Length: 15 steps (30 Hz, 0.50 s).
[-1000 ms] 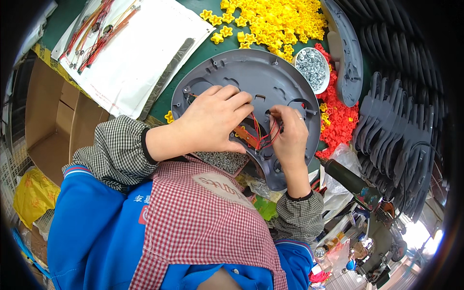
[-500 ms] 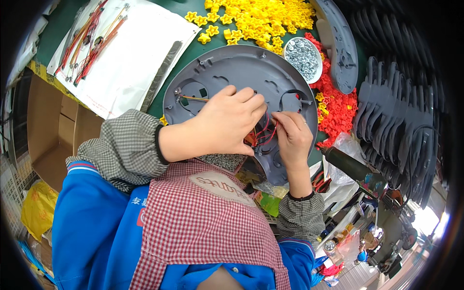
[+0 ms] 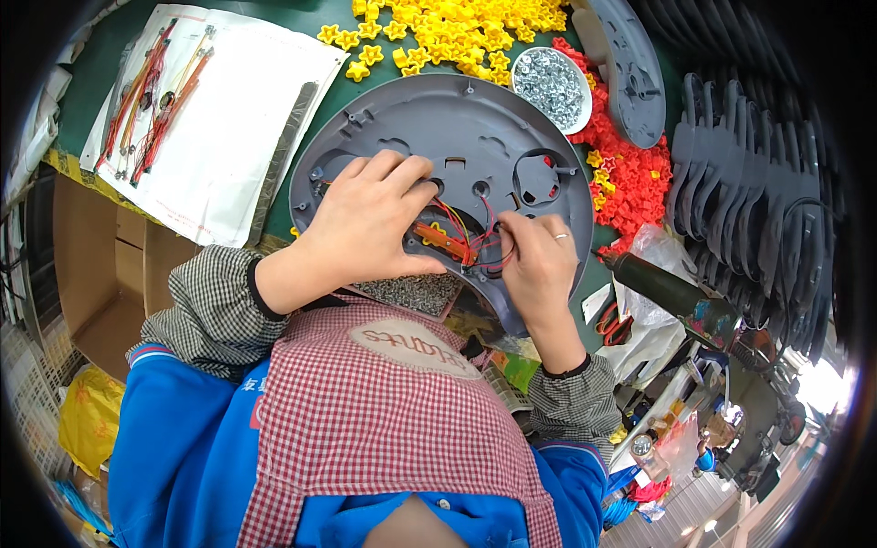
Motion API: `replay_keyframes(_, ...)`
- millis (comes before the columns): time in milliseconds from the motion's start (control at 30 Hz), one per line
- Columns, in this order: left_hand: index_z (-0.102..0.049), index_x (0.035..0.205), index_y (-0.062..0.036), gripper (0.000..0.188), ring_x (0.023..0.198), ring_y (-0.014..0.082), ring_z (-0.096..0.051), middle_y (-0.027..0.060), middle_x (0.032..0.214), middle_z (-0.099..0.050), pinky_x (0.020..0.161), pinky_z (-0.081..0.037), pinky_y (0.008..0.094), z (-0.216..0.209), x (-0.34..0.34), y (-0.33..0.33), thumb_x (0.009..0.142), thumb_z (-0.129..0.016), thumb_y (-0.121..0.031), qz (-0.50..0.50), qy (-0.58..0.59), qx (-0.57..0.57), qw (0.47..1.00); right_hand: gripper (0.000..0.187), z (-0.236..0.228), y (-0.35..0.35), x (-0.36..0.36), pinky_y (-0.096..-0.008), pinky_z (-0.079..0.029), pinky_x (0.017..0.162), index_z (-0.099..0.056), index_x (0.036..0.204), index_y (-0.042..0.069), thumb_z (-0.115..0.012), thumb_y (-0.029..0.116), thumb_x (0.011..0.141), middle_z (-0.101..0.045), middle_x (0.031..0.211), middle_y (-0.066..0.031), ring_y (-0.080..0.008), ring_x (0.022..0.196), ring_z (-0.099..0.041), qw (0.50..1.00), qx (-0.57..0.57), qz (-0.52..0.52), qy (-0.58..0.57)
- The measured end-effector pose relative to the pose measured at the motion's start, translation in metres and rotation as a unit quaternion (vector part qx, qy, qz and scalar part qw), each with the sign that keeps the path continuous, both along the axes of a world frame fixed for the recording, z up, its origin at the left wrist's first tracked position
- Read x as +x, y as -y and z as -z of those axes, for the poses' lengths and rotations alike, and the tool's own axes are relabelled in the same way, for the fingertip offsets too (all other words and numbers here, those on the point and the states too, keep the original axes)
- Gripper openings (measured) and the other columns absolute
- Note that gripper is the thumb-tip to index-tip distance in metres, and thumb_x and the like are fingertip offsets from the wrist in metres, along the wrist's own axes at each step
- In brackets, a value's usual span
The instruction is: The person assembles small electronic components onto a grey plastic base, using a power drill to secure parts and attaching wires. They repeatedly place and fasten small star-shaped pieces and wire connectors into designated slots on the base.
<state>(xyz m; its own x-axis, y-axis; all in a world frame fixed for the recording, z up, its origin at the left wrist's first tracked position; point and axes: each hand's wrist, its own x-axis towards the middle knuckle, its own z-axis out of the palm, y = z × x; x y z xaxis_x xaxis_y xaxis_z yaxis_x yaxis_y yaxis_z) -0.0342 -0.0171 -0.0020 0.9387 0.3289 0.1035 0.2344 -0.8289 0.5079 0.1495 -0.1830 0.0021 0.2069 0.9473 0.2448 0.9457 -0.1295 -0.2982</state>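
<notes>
A round grey plastic shell (image 3: 420,110) lies in front of me with its hollow side up, showing posts and openings. In its lower middle sits a narrow orange circuit board (image 3: 443,241) with red, yellow and dark wires (image 3: 470,239) running from it. My left hand (image 3: 370,219) rests over the shell's left part, fingers bent and thumb held apart beside the board; nothing shows in its grasp. My right hand (image 3: 539,265) is closed, thumb and fingers pinching red wire to the right of the board. Its fingertips are partly hidden. A dark round recess (image 3: 537,178) lies beyond it.
Yellow star-shaped pieces (image 3: 457,41) and red pieces (image 3: 635,192) lie heaped behind and right, beside a white bowl (image 3: 585,114) of screws. A white bag (image 3: 237,100) carries wire bundles (image 3: 151,110). Stacked grey parts (image 3: 731,183) and a dark green cylindrical tool (image 3: 671,288) stand right.
My left hand has drawn back to the left and down, uncovering the circuit board. My right hand has shifted slightly down, still pinching wire. The whole view has shifted a little.
</notes>
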Motion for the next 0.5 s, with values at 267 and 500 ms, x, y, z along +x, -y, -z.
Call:
replay_keyframes(267, -0.066, 0.113, -0.0074, 0.072, 0.113, 0.0288, -0.053, 0.0098, 0.123, -0.055, 0.093, -0.044, 0.0419, -0.008, 0.001, 0.006, 0.062, -0.078, -0.057, -0.019, 0.003, 0.018, 1.000, 0.031, -0.020, -0.005, 0.004, -0.0381, -0.048, 0.077, -0.066, 0.106, 0.007, -0.069, 0.003, 0.075, -0.068, 0.091, -0.0072, -0.0273, 0.088, -0.062, 0.983, -0.142, 0.035, -0.110)
replay_keyframes(500, -0.070, 0.094, -0.0073, 0.015, 0.095, 0.0233, -0.071, 0.0091, 0.103, -0.073, 0.081, -0.056, 0.0347, 0.027, -0.072, -0.016, 0.080, -0.069, -0.010, 0.089, 0.197, 0.117, 0.969, 0.034, -0.017, 0.004, 0.075, -0.0384, -0.047, 0.095, -0.066, 0.114, 0.003, -0.071, 0.004, 0.080, -0.066, 0.118, -0.0131, -0.0312, 0.105, -0.063, 0.966, 0.100, 0.198, -0.133)
